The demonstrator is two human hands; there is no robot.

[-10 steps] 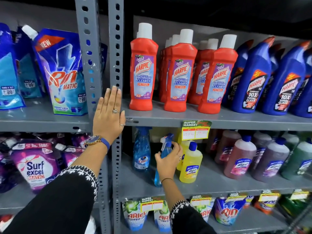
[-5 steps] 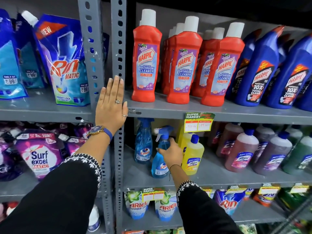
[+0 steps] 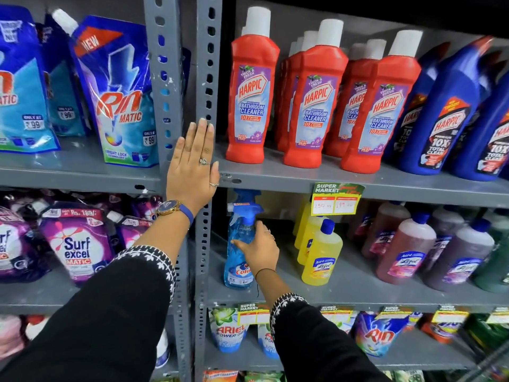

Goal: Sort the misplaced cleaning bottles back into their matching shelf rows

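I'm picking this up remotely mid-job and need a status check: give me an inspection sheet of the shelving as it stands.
Surface: grey metal shelf, middle row, bare patches between bottles.
Job's things: blue spray bottle upright at the row's left end; yellow bottles beside it; red Harpic bottles and blue Harpic bottles above.
Clutter: nothing seen.
Grippers: right hand against the spray bottle, grip unclear; left hand flat on the upright post.
Cables: nothing seen.
Surroundings: detergent pouches on the left bay; price tag on the shelf edge.
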